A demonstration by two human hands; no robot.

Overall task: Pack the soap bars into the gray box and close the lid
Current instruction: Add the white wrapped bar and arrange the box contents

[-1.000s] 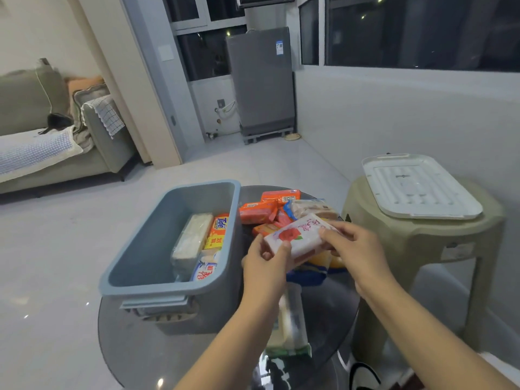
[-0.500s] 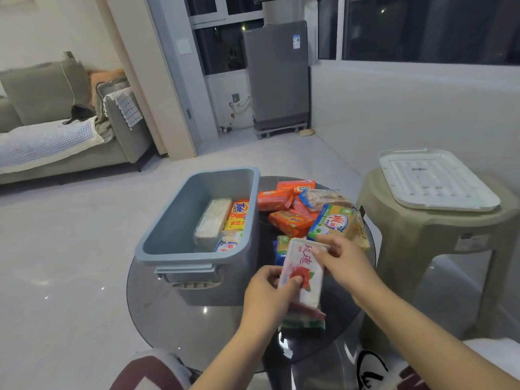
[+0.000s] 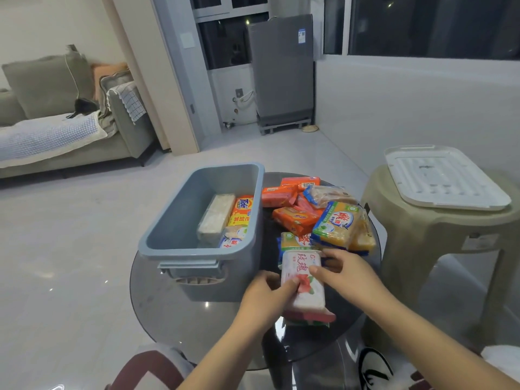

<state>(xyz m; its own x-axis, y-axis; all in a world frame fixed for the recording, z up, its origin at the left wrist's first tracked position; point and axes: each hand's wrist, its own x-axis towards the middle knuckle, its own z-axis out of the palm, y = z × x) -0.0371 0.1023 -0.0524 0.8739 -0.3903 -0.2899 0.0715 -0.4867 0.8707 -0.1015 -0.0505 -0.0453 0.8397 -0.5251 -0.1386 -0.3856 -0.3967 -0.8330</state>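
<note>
The gray box (image 3: 180, 243) stands open on a round glass table (image 3: 157, 313), with a pale soap bar (image 3: 215, 218) and an orange Tide pack (image 3: 241, 212) inside. Both hands hold a white-and-pink soap pack with a red rose (image 3: 305, 288) just right of the box's near corner. My left hand (image 3: 264, 296) grips its left edge, my right hand (image 3: 346, 274) its right edge. More wrapped soap bars (image 3: 298, 218) lie piled right of the box. The white lid (image 3: 444, 178) rests on a beige stool (image 3: 422, 237).
A green-edged pack (image 3: 308, 322) lies under the held one. A sofa (image 3: 56, 136) stands far left, a gray appliance (image 3: 281, 71) at the back wall. My knees and a slipper (image 3: 374, 367) show below the table.
The rose soap pack came down and toward me, turning from lying across to pointing lengthwise, both hands still on it. The camera view shifted, so the box appears farther right.
</note>
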